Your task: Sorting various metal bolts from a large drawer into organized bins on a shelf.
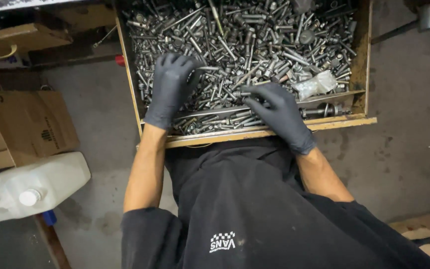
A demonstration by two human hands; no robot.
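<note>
A wooden drawer [362, 55] is pulled out in front of me, heaped with several grey metal bolts [255, 40], screws and nuts. My left hand [171, 87], in a black glove, lies palm down on the pile at the drawer's left side with fingers spread. My right hand [277, 112], also gloved in black, rests on the bolts near the front edge, its fingertips pinching at a bolt; I cannot tell whether it grips it. A clear plastic bag [317, 83] lies among the bolts at the right.
A white plastic jug [31, 187] lies on the concrete floor at lower left. Cardboard boxes [26, 124] stand at the left. More cardboard [421, 226] sits at lower right. My black shirt fills the bottom of the view.
</note>
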